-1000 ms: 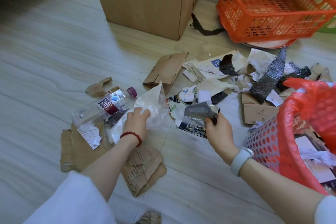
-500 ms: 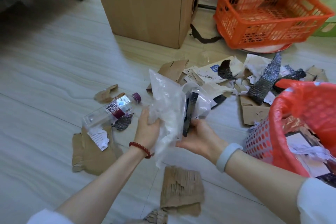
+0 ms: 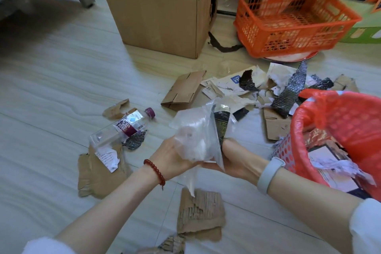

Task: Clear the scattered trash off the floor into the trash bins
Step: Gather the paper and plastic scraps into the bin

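Note:
My left hand [image 3: 171, 158] grips a crumpled clear plastic bag [image 3: 192, 130] held up above the floor. Pressed against it, my right hand [image 3: 237, 159] grips a dark foil wrapper [image 3: 221, 123] together with the bag's right edge. A red trash bin [image 3: 296, 130] lined with a red bag stands at the right, holding paper scraps. On the floor to the left lie a clear plastic bottle [image 3: 121, 128] with a purple cap and torn cardboard [image 3: 99, 173]. More cardboard [image 3: 201, 210] lies below my hands.
A large cardboard box [image 3: 162, 10] stands at the back. An orange crate [image 3: 292, 20] sits at the back right. Paper, cardboard and black mesh scraps [image 3: 288, 93] are strewn between the crate and the red bin. A folded cardboard piece [image 3: 185, 90] lies mid-floor.
Both hands lifted from the floor with the plastic bag and the foil wrapper and came together. The bag is now bunched between them.

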`<action>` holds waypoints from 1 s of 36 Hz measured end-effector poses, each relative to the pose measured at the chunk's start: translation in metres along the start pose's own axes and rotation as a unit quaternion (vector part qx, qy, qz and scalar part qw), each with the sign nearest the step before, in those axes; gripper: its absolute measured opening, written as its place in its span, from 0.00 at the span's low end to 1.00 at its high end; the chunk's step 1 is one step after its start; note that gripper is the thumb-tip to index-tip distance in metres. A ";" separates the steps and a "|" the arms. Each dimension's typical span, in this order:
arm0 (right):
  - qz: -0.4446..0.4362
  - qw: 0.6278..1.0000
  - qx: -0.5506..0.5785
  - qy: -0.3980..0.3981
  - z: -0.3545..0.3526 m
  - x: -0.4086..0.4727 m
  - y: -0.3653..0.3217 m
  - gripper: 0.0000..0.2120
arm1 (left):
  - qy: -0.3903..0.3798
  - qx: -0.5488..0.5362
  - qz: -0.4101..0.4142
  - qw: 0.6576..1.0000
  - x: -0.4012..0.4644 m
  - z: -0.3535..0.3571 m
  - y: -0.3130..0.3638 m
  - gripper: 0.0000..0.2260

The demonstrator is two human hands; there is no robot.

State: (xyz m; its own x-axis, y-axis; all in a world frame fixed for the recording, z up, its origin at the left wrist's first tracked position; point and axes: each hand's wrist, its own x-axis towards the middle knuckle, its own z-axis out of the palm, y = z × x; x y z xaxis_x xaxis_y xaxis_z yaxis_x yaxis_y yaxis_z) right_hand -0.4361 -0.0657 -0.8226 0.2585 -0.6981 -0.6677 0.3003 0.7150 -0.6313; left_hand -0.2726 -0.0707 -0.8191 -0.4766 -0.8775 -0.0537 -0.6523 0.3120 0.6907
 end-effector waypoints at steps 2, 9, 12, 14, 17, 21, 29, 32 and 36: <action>-0.007 0.995 -0.034 0.091 0.001 0.002 0.000 0.13 | 0.021 -0.052 -0.034 0.998 0.000 -0.005 0.006 0.27; -0.137 0.900 -0.222 0.350 -0.016 0.009 -0.013 0.11 | 0.042 -0.006 -0.177 0.983 0.001 -0.017 -0.015 0.07; -0.230 0.841 -0.363 0.329 -0.013 0.001 -0.021 0.15 | 0.063 0.013 -0.152 0.986 0.001 -0.015 -0.026 0.07; -0.253 0.807 -0.428 0.317 -0.009 -0.004 -0.026 0.12 | 0.070 -0.003 -0.141 0.988 0.003 -0.012 -0.030 0.16; -0.266 0.785 -0.469 0.305 -0.008 -0.012 -0.038 0.09 | 0.077 -0.054 -0.101 0.990 0.006 -0.017 -0.024 0.31; -0.309 0.777 -0.450 0.315 -0.013 -0.026 -0.064 0.03 | 0.070 -0.069 -0.021 0.995 0.022 -0.030 0.005 0.34; -0.388 0.738 -0.389 0.392 -0.057 -0.079 -0.117 0.06 | 0.011 0.042 0.055 0.997 0.065 -0.036 0.072 0.38; -0.411 0.720 -0.360 0.429 -0.080 -0.110 -0.133 0.13 | 0.037 0.073 0.108 0.991 0.078 -0.031 0.101 0.39; -0.416 0.693 -0.327 0.489 -0.120 -0.145 -0.142 0.17 | 0.088 0.160 0.204 0.962 0.092 -0.015 0.142 0.28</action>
State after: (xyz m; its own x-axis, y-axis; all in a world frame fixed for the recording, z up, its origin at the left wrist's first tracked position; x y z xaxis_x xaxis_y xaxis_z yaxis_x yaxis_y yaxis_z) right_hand -0.6259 -0.0615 -0.6837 -0.5969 -0.7486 0.2885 -0.5914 0.1676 -0.7888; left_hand -0.4002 -0.1129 -0.7154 -0.6418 -0.6982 0.3173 -0.5944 0.7143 0.3694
